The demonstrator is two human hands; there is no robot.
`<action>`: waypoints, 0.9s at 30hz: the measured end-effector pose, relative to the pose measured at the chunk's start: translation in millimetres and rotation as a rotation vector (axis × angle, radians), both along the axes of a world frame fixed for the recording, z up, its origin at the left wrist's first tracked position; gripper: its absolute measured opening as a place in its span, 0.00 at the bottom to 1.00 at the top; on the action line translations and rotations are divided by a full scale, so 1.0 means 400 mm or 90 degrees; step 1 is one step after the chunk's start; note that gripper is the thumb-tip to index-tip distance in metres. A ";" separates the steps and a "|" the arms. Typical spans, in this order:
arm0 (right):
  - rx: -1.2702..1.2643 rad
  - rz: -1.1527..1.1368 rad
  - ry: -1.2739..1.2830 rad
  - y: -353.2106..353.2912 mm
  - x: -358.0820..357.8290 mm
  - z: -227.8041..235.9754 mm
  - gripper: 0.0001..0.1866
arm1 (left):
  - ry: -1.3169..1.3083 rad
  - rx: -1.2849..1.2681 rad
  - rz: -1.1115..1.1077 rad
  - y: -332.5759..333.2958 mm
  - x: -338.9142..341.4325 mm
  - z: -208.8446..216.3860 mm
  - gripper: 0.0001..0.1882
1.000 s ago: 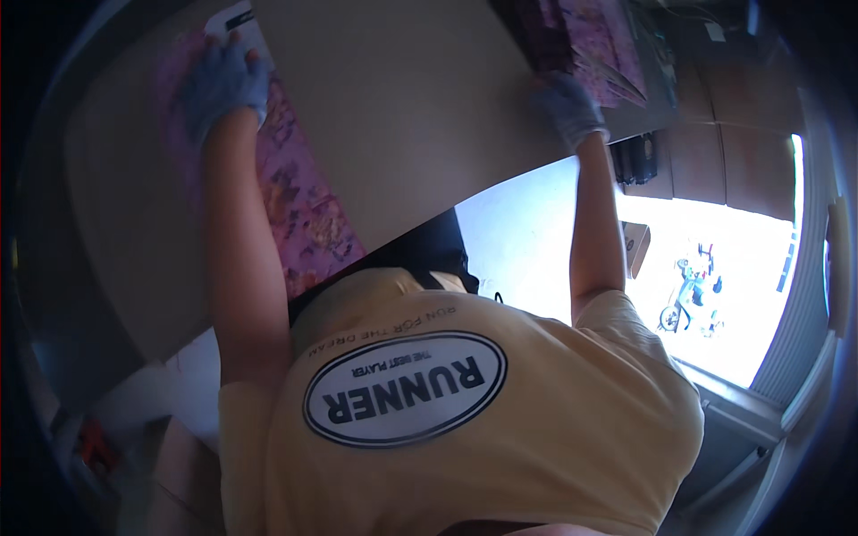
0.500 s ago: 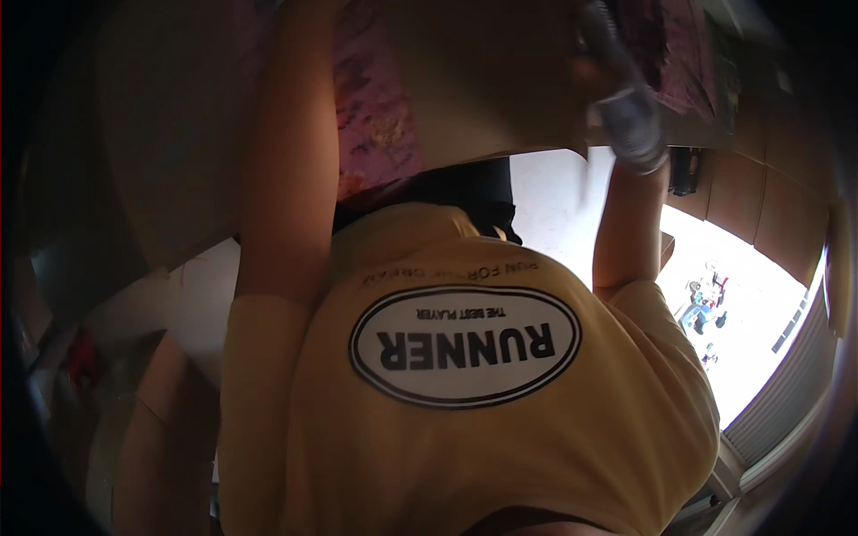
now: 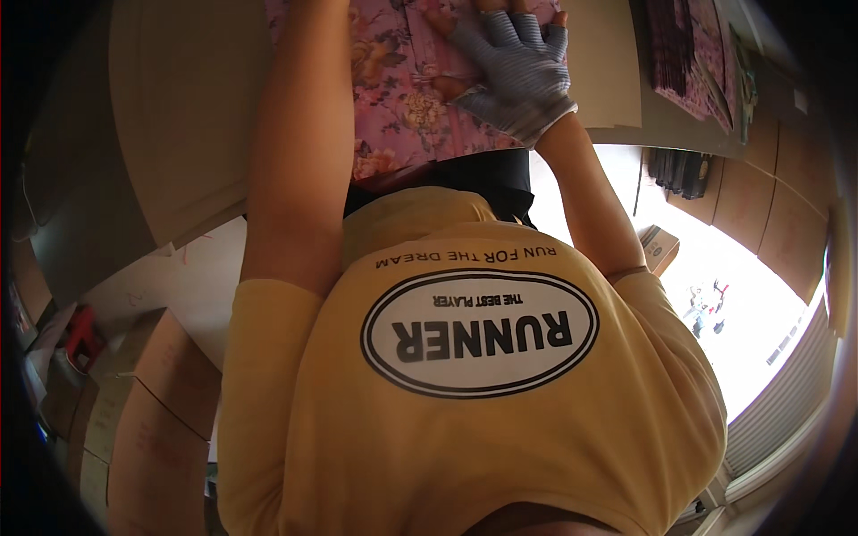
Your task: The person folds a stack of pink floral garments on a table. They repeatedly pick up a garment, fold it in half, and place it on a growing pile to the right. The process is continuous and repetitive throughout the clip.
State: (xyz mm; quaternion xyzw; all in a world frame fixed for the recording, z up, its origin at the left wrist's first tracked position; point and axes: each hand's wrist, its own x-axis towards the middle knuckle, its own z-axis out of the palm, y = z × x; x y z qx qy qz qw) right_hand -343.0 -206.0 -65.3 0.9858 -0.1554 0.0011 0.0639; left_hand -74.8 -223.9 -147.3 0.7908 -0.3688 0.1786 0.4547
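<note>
My right hand point(image 3: 523, 80), in a grey striped glove with bare fingertips, lies flat with its fingers spread. It rests on a pink flowered piece point(image 3: 389, 103) that looks like folded fabric. This piece lies at the near edge of a brown work surface point(image 3: 183, 116). On the left, my bare left forearm point(image 3: 299, 134) reaches up along the side of the flowered piece. The left hand itself is beyond the upper edge of the picture.
More pink flowered pieces point(image 3: 693, 58) are stacked at the far right. Dark items point(image 3: 679, 171) and a small carton point(image 3: 660, 248) are below them. Large cartons point(image 3: 161, 420) and a red object point(image 3: 83, 339) stand at the lower left.
My right hand has moved left from the right side of the surface, where it was blurred, onto the flowered piece. The left arm has shifted slightly right.
</note>
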 end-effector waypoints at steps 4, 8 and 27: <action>0.001 -0.012 0.014 -0.015 -0.008 -0.012 0.39 | -0.096 -0.090 -0.127 -0.019 -0.007 -0.014 0.27; 0.004 -0.002 0.026 -0.017 -0.015 -0.032 0.36 | -0.004 -0.160 -0.098 -0.024 -0.002 -0.016 0.29; 0.083 0.002 -0.061 -0.025 -0.021 -0.094 0.33 | -0.186 0.463 -0.007 0.009 -0.113 -0.010 0.35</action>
